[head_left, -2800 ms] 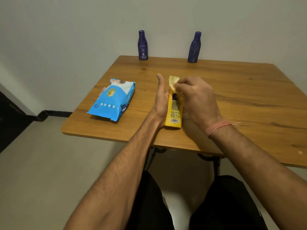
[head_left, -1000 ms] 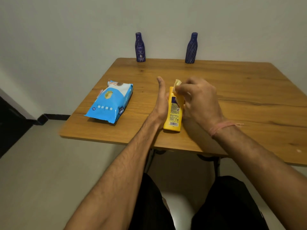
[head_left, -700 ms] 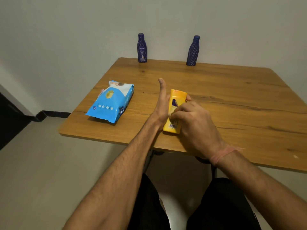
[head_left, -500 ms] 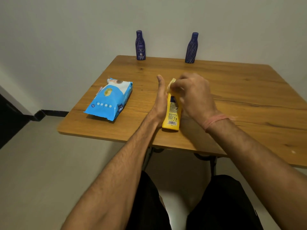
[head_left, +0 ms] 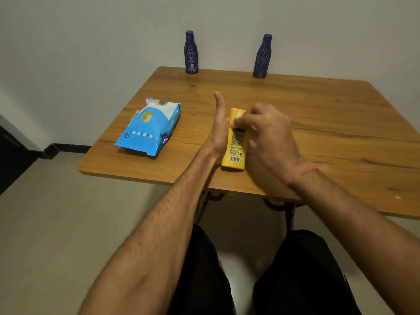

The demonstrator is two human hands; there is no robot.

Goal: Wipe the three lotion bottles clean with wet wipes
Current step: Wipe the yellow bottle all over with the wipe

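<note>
Your table (head_left: 318, 123) carries everything in view. The blue pack of wipes (head_left: 148, 128) lies flat near its left edge, well apart from your hands. Two dark blue bottles (head_left: 191, 52) (head_left: 262, 56) stand upright along the far edge by the wall, apart from each other; whether they have been wiped cannot be told.

Your left hand (head_left: 219, 133) rests edge-down on the table against the left side of the yellow bottle (head_left: 234, 144), thumb straight and pointing away from you; the other fingers are hidden behind the bottle, so their state cannot be told. Your right hand (head_left: 268, 135) is blurred; its fingers are curled, pinching a pale wipe (head_left: 237, 115) against the bottle's upper part.

The yellow bottle sits near the front edge, its long axis running away from you, its barcoded end nearest you, its far end tipped away.

Risks, in my judgement: the bottle is close to the front edge, so a hard pull toward you could drag it off. The left hand braces one side only; a sideways stroke could skid the bottle right.
</note>
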